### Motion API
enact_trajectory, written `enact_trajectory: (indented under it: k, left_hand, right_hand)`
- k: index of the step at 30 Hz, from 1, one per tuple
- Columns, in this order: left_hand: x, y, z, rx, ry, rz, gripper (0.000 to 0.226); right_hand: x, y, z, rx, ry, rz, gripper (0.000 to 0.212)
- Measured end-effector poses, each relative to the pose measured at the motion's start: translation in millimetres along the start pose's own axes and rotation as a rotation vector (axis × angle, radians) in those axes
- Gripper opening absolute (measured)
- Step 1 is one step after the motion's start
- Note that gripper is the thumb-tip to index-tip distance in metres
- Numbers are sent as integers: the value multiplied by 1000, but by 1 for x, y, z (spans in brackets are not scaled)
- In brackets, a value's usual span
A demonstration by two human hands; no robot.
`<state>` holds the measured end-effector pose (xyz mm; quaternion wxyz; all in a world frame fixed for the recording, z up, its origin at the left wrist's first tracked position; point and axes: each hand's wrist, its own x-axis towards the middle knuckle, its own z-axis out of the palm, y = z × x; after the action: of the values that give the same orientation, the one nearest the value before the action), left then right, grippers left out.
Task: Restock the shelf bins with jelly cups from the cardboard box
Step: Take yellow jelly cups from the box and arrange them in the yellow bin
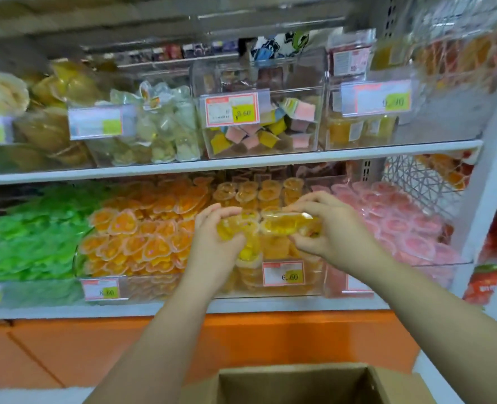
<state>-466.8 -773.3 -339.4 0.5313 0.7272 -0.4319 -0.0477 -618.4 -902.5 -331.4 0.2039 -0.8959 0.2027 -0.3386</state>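
Observation:
Both hands are raised over a clear shelf bin [273,290] of yellow-orange jelly cups on the lower shelf. My left hand [212,237] grips yellow jelly cups [231,225] from the left. My right hand [328,228] holds more yellow jelly cups [285,224] from the right, and the two handfuls touch in the middle. An open cardboard box [296,383] sits at the bottom of the view below my forearms; its inside is dark and its contents are hidden.
Neighbouring lower-shelf bins hold green jellies [31,237], orange heart-shaped cups [142,228] and pink cups [401,225]. The upper shelf [241,161] carries clear bins of sweets with price tags. An orange base panel [241,339] runs below the shelf.

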Motion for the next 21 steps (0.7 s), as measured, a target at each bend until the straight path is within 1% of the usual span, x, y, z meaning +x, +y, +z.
enact_trajectory:
  k: [3, 7, 10, 12, 16, 19, 21]
  left_hand:
    - [34, -10, 5, -1, 2, -66, 38]
    - [66, -23, 9, 112, -135, -58, 38]
    - [75, -31, 10, 153, -185, -101, 37]
    - [79, -34, 11, 193, -183, -108, 37]
    - [80, -37, 15, 391, -173, -60, 39]
    - [75, -38, 18, 543, -171, -22, 38]
    - [70, -36, 17, 613, -153, -6, 35]
  right_hand:
    - [32, 12, 12, -37, -79, 8, 39]
    - [56, 26, 33, -75, -161, 29, 41]
    - [66, 35, 48, -123, -200, 21, 45]
    - [72, 38, 52, -159, -230, 20, 47]
    - [79, 39, 56, -237, -283, 11, 48]
    - [76, 41, 58, -248, -277, -27, 48]
    - [72, 41, 61, -300, -240, -64, 48]
